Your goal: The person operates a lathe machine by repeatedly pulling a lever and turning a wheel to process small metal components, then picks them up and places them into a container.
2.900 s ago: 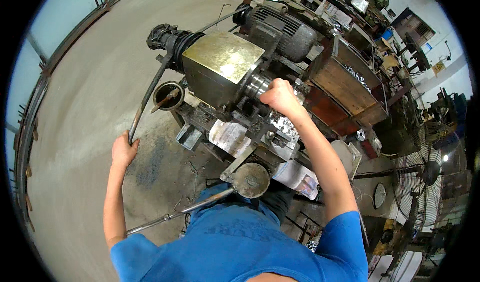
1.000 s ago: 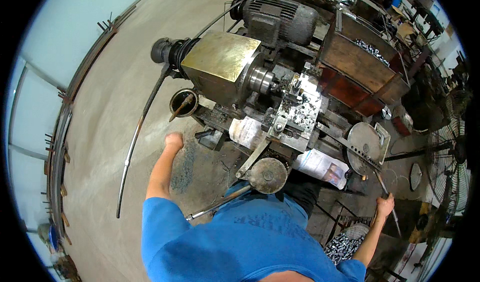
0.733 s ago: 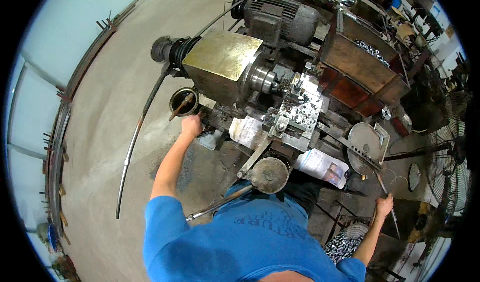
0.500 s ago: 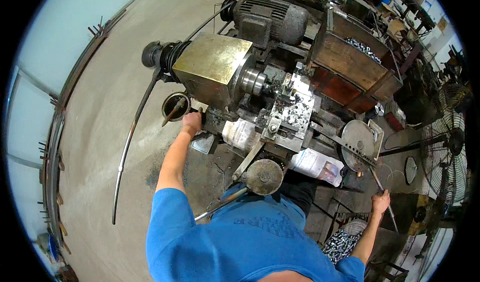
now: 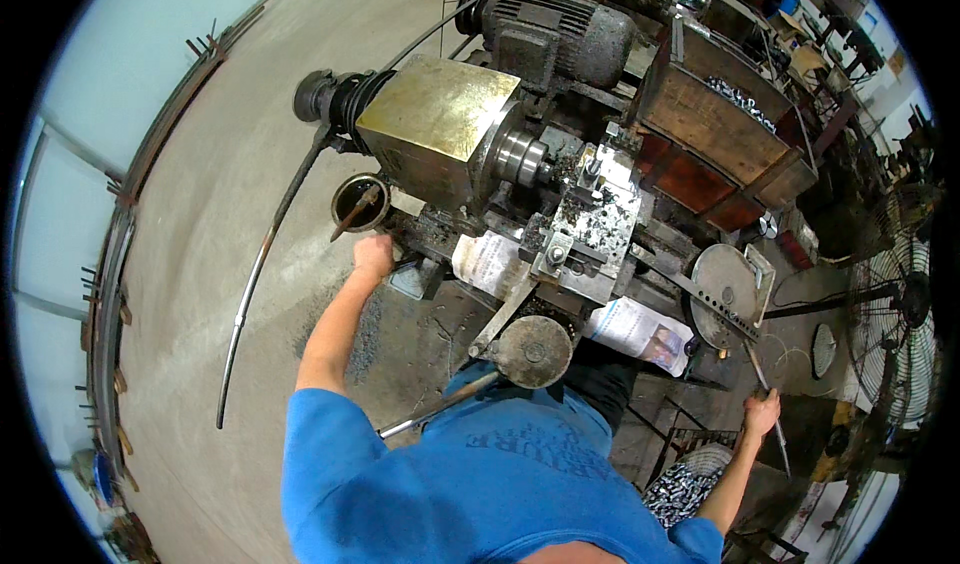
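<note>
My left hand (image 5: pixel 374 254) is closed beside the small lathe, just below a round pot (image 5: pixel 338 196) holding dark liquid and a brush-like stick (image 5: pixel 358 212). What its fingers hold, if anything, is hidden. Far to the right, my right hand (image 5: pixel 762 412) grips a long metal lever (image 5: pixel 757 366) joined to a flat bar with holes (image 5: pixel 700 296). Between my arms stands the lathe, with a brass-coloured headstock cover (image 5: pixel 440 104) and a shiny spindle nose (image 5: pixel 522 158). Metal chips lie scattered over its tool slide (image 5: pixel 597 216).
Close to my body is a round handwheel (image 5: pixel 535 352). An electric motor (image 5: pixel 560 39) sits behind the headstock. A wooden bin (image 5: pixel 710 129) holds shiny small parts; a basket of metal pieces (image 5: pixel 682 489) stands at lower right, near a fan (image 5: pixel 905 304). A long rod (image 5: pixel 250 299) hangs at left.
My left hand has drawn back slightly toward me, away from the knob by the headstock. My right hand stays on the lever, nearly unmoved. The whole view has shifted a little.
</note>
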Motion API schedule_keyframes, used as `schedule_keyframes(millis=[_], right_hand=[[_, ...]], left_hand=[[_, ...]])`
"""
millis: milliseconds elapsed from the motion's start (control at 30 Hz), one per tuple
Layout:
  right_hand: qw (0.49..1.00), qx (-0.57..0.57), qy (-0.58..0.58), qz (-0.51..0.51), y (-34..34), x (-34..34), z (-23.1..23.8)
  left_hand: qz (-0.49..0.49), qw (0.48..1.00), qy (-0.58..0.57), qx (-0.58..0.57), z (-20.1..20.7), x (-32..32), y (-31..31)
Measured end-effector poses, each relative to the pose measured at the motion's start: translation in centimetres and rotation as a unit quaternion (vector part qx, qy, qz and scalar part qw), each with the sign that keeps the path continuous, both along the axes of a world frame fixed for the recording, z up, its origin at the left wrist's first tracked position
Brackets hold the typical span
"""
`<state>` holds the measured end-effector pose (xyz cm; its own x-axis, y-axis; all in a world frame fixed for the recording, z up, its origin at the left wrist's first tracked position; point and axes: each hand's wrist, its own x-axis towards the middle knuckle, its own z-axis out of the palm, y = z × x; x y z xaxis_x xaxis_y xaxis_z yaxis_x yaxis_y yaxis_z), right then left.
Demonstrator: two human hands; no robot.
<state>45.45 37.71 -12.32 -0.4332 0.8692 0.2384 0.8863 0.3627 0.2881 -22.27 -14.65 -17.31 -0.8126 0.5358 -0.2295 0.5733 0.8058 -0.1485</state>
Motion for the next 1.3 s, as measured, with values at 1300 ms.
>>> schedule_keyframes(millis=[1300], right_hand=[[0.984, -0.014, 0.121, -0.129, -10.5, 9.7, -4.1]], left_hand=[[0.243, 0.935, -0.178, 0.186, -5.1, 6.2, -13.2]])
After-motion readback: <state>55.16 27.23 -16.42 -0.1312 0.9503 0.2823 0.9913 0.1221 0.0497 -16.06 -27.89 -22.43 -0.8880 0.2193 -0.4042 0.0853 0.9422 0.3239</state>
